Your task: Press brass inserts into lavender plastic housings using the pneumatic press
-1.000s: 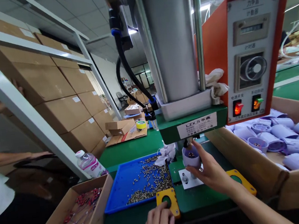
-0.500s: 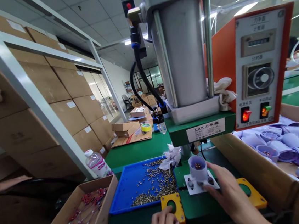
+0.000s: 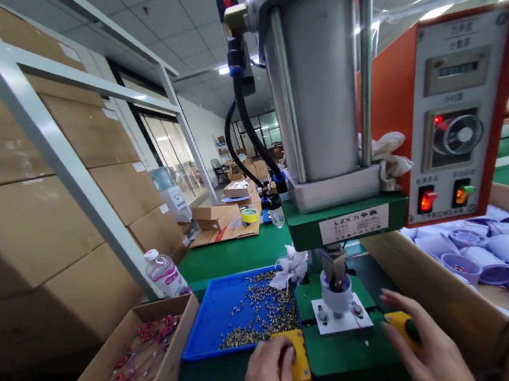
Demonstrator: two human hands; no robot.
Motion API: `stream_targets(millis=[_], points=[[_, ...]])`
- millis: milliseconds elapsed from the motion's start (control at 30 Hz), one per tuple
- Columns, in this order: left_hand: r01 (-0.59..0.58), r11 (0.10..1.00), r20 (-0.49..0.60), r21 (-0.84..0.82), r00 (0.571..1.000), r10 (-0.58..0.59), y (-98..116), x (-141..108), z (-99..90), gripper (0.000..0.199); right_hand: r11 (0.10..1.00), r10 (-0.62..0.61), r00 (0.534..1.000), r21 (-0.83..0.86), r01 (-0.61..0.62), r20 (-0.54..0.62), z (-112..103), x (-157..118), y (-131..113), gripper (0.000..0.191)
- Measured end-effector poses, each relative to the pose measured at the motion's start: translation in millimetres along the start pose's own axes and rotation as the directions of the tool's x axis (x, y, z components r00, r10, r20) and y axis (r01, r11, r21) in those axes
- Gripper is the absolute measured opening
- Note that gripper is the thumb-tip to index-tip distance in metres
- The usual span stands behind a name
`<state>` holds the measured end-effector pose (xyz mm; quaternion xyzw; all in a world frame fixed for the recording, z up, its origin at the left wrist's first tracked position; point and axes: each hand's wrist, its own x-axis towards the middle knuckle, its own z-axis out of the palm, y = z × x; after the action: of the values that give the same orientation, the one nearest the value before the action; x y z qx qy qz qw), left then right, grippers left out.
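Observation:
A light purple plastic cup (image 3: 332, 301) stands upright on a white fixture plate (image 3: 346, 322), the metal ram of the press (image 3: 333, 260) lowered into its mouth. A thin wire end pokes out by the plate's front. My left hand (image 3: 268, 372) has its fingers curled over a yellow push-button box (image 3: 302, 364), hiding the button. Over at the right, my right hand (image 3: 428, 345) is open, fingers spread around a second yellow push-button box (image 3: 398, 322). It holds nothing; whether it touches that dark button I cannot tell.
Left of the press lies a blue tray (image 3: 205, 326) with many small metal pieces. Red wired parts fill a cardboard box (image 3: 160, 376); a bottle (image 3: 166, 274) stands behind it. More purple cups lie in a large carton (image 3: 448, 297). An orange control box (image 3: 388, 79) hangs above.
My right hand has let go of the cup and moved right to the other button box. The press ram has come down into the cup. A timer light is now lit.

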<state>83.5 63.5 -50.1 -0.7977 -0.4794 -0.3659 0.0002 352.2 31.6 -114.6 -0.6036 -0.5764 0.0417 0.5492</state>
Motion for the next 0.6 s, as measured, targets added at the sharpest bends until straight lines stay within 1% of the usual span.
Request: stream_targets(millis=[33, 100, 133, 200, 267, 333, 467, 533, 600], points=[[0.042, 0.998, 0.043, -0.054, 0.998, -0.040, 8, 10, -5.1, 0.023, 0.992, 0.042, 0.999, 0.115, -0.045, 0.032, 5, 12, -18, 0.053], [0.119, 0.985, 0.104, -0.126, 0.989, -0.106, 23, 34, -11.1, 0.018, 0.951, 0.065, 0.994, 0.295, -0.090, 0.092, 15, 35, -48, 0.071], [0.147, 0.977, 0.133, -0.154, 0.983, -0.127, 29, 45, -12.1, 0.017, 0.930, 0.065, 0.990, 0.353, -0.107, 0.127, 21, 44, -59, 0.076], [0.172, 0.964, 0.187, -0.201, 0.973, -0.134, 39, 68, -11.3, 0.017, 0.902, 0.069, 0.982, 0.409, -0.137, 0.175, 29, 57, -72, 0.077], [0.154, 0.961, 0.232, -0.230, 0.968, -0.099, 45, 87, -9.6, 0.017, 0.892, 0.076, 0.978, 0.425, -0.154, 0.196, 33, 62, -75, 0.074], [0.114, 0.966, 0.258, -0.233, 0.965, -0.052, 49, 103, -9.0, 0.015, 0.885, 0.078, 0.979, 0.440, -0.155, 0.189, 33, 62, -75, 0.072], [0.038, 0.974, 0.313, -0.225, 0.949, 0.036, 65, 130, -10.6, 0.013, 0.869, 0.068, 0.981, 0.473, -0.148, 0.183, 32, 61, -74, 0.067], [-0.019, 0.981, 0.377, -0.193, 0.922, 0.091, 76, 140, -10.3, 0.013, 0.876, 0.078, 0.981, 0.458, -0.151, 0.175, 31, 61, -75, 0.067], [-0.075, 0.987, 0.448, -0.141, 0.884, 0.131, 86, 147, -8.1, 0.013, 0.885, 0.084, 0.982, 0.440, -0.152, 0.170, 31, 62, -74, 0.069]])
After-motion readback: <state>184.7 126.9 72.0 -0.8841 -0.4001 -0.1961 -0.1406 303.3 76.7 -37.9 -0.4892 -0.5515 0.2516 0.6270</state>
